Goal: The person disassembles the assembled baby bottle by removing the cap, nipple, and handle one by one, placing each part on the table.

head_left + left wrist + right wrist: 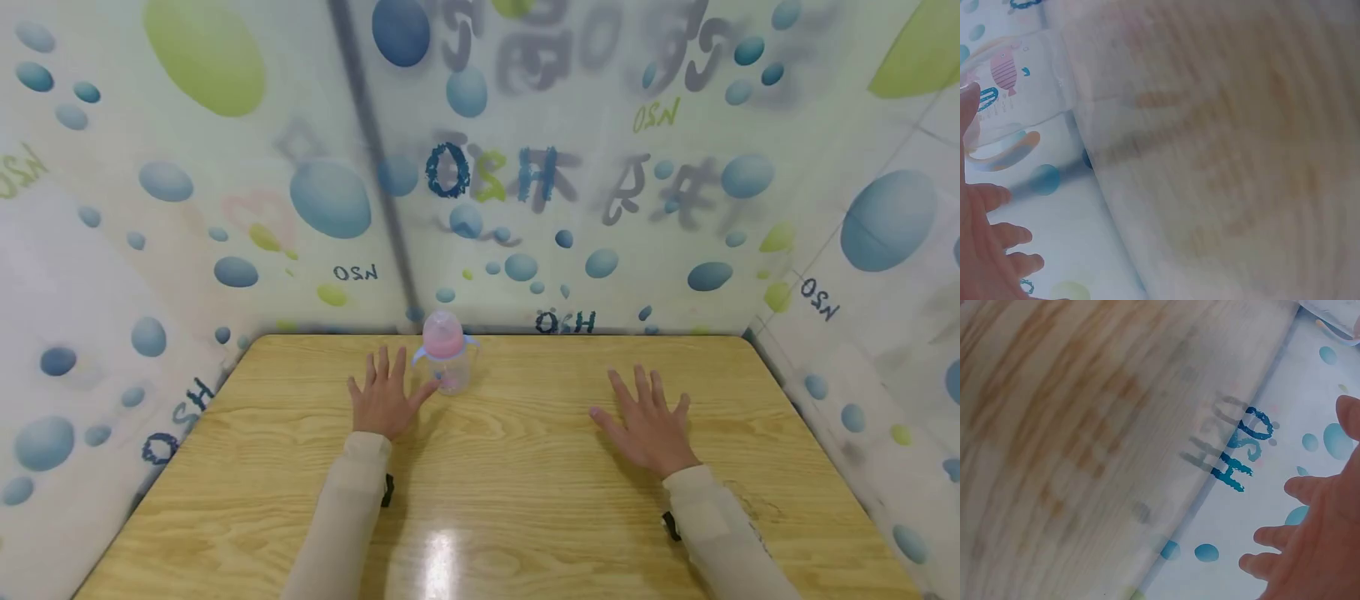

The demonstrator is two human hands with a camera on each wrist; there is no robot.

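- Resting flat on the wooden table [525, 500]: both hands, palms down, fingers spread and straight, nothing held in either.
- Left hand [382, 398] sits near the table's far edge, left of centre. Its thumb points toward the baby bottle [447, 354]; the thumb tip is at or just beside the bottle's base, and the head view cannot settle whether they touch.
- Left wrist view: same hand [985, 250] at the frame's left edge, fingers extended, bottle [1013, 94] close above the thumb. Heavy motion blur across the table surface there.
- Bottle stands upright at the far edge of the table, roughly centre. Clear body with a pink fish print and scale marks, pink cap, a pale blue handle on each side.
- Right hand [647, 425] lies well apart from the bottle, on the right half of the table, fingers fanned toward the back wall.
- Right wrist view: right hand [1316, 537] at the lower right corner, fingers straight; table edge and printed wall behind it.
- Both forearms are in cream sleeves [341, 517], each with a dark strap at the wrist.
- Walls [330, 200] on three sides: white sheeting printed with blue and green bubbles and mirrored "H2O" lettering.
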